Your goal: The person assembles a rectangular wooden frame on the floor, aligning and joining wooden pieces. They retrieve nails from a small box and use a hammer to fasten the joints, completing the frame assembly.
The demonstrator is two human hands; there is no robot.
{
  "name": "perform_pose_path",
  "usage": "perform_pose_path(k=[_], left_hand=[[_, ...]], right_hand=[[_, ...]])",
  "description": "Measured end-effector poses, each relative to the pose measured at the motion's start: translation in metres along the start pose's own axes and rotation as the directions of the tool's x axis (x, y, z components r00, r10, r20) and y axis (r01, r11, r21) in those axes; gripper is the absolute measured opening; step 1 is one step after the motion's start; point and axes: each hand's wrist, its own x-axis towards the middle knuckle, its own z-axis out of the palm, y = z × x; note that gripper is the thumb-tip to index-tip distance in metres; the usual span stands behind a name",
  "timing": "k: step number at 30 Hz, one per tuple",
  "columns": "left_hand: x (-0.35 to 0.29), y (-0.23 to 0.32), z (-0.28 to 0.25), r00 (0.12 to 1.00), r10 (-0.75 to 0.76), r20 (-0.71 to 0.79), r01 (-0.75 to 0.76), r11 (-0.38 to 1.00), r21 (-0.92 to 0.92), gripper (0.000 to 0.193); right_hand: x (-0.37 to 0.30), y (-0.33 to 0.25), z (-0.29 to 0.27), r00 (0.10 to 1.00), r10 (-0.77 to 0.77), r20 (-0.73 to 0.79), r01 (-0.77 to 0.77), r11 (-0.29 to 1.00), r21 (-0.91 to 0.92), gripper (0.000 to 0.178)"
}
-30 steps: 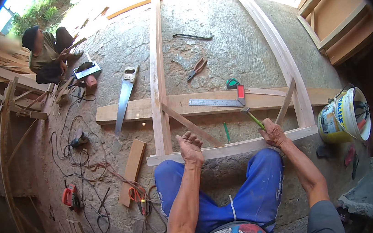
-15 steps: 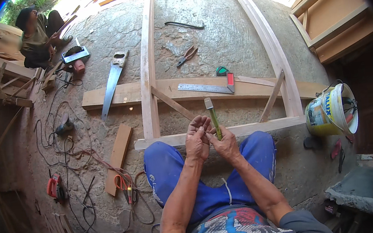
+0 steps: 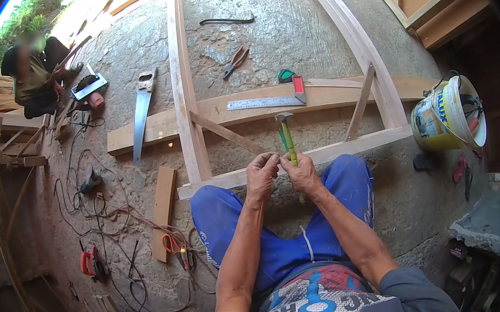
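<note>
My right hand (image 3: 303,176) is wrapped round the green handle of a hammer (image 3: 289,139), its metal head pointing away from me. Close beside it, my left hand (image 3: 261,177) is closed, thumb and fingertips pinched together near the handle; anything between them is too small to make out. Both hands are over the near rail (image 3: 348,150) of a pale wooden frame, in front of my knees. One diagonal brace (image 3: 226,133) reaches down toward my left hand; another brace (image 3: 360,103) spans the right corner. Beyond lies a plank (image 3: 154,131) with a try square (image 3: 265,103) and a green tape measure (image 3: 286,75).
Pliers (image 3: 236,62) and a pry bar (image 3: 226,20) lie inside the frame. A handsaw (image 3: 142,116), tangled cords, a red power tool (image 3: 89,262) and a wood offcut (image 3: 164,212) lie left. A bucket (image 3: 443,115) stands right. Another person (image 3: 35,82) sits far left.
The hammer has turned so its head shows sideways, and its lower handle end now shows below my right hand. My left hand's fingers have closed from a looser, raised pose. The view has shifted slightly.
</note>
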Motion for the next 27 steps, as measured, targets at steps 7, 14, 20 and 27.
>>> perform_pose_path(k=[7,14,20,27], left_hand=[[0.056,0.007,-0.033,0.972,0.212,0.098,-0.227,0.755,0.615,0.016],[0.074,-0.011,-0.067,0.936,0.139,0.325,-0.353,0.400,0.846,0.017],[0.060,0.004,-0.048,0.934,0.087,0.347,-0.357,0.264,0.896,0.022],[0.061,0.005,-0.046,0.941,0.077,0.331,-0.339,0.283,0.897,0.019]], right_hand=[[-0.004,-0.002,-0.029,0.997,0.026,-0.071,-0.026,1.000,-0.001,0.021],[-0.050,-0.005,-0.053,0.996,0.080,-0.049,-0.081,0.997,-0.019,0.024],[-0.061,-0.023,-0.049,0.959,0.275,-0.067,-0.276,0.961,-0.004,0.026],[-0.044,-0.021,-0.054,0.998,0.064,-0.011,-0.062,0.897,-0.437,0.032]])
